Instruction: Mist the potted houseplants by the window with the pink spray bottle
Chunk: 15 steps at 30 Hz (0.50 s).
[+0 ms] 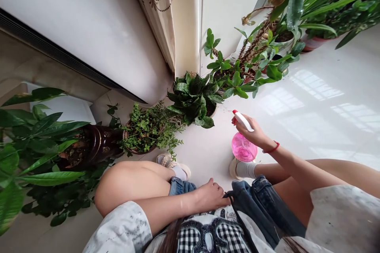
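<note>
Resting left hand (211,197) loosely curled on lap, holding nothing, right hand (252,133) gripping pink spray bottle (244,147) above white floor (311,106), nozzle toward dark leafy pot plant (194,99) just beyond bottle, small-leaved plant (148,128) left of bottle

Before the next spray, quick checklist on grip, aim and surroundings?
1. Right hand wrapped on the spray bottle: ok.
2. Red nozzle tip faces the dark leafy plant: ok.
3. Liquid level in the pink bottle: cannot tell.
4. Left hand free, resting at the lap: ok.
5. Path from nozzle to leaves unblocked: ok.
6. Finger on the trigger: cannot tell, hidden under the spray head.
</note>
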Each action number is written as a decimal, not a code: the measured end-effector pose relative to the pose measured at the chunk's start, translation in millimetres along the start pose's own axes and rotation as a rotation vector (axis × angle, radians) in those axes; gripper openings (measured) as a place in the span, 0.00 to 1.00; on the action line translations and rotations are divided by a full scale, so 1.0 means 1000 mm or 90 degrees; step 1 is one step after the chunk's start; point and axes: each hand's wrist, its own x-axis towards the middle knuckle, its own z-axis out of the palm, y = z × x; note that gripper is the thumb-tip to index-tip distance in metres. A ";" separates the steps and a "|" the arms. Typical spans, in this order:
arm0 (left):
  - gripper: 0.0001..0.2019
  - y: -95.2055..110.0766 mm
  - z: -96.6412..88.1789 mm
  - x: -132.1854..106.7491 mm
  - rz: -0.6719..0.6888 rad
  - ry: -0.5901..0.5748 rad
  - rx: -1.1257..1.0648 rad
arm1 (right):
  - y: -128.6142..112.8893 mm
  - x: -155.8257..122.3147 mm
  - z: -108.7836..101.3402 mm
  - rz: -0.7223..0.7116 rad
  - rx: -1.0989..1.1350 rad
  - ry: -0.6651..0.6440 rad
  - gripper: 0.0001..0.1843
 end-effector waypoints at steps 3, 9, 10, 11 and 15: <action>0.20 0.000 -0.005 -0.003 -0.011 -0.051 -0.019 | 0.002 -0.003 -0.001 0.011 0.004 0.017 0.06; 0.16 0.000 -0.005 -0.003 -0.022 -0.091 -0.005 | 0.004 -0.002 -0.001 0.025 0.027 0.026 0.08; 0.14 0.000 -0.003 -0.003 -0.016 -0.088 0.002 | 0.003 -0.002 -0.001 0.023 0.018 0.031 0.07; 0.14 -0.001 -0.002 -0.002 -0.008 -0.084 0.010 | 0.001 -0.001 0.000 0.021 0.009 0.035 0.06; 0.13 -0.002 0.001 0.000 -0.003 -0.071 0.021 | -0.008 0.004 0.002 0.015 0.015 0.037 0.07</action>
